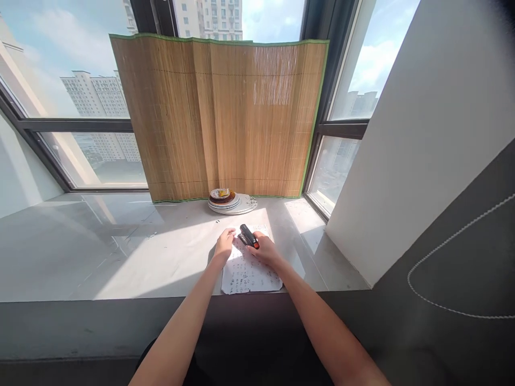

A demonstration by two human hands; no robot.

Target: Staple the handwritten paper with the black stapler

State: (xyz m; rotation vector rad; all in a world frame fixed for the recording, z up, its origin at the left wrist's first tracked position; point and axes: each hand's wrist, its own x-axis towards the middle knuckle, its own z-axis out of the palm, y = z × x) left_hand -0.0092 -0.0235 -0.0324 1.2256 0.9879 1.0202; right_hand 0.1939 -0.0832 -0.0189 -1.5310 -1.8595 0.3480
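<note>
A sheet of white paper (247, 273) covered in handwriting lies on the grey window ledge (120, 252). My right hand (266, 250) grips a black stapler (248, 236) with a red end, held over the paper's top edge. My left hand (224, 245) rests on the paper's top left corner, fingers touching the sheet just beside the stapler.
A stack of plates (230, 201) sits behind the paper against an upright bamboo mat (221, 118). Large windows surround the ledge. A white wall (422, 139) closes the right side, and a dark ledge front (80, 327) runs below.
</note>
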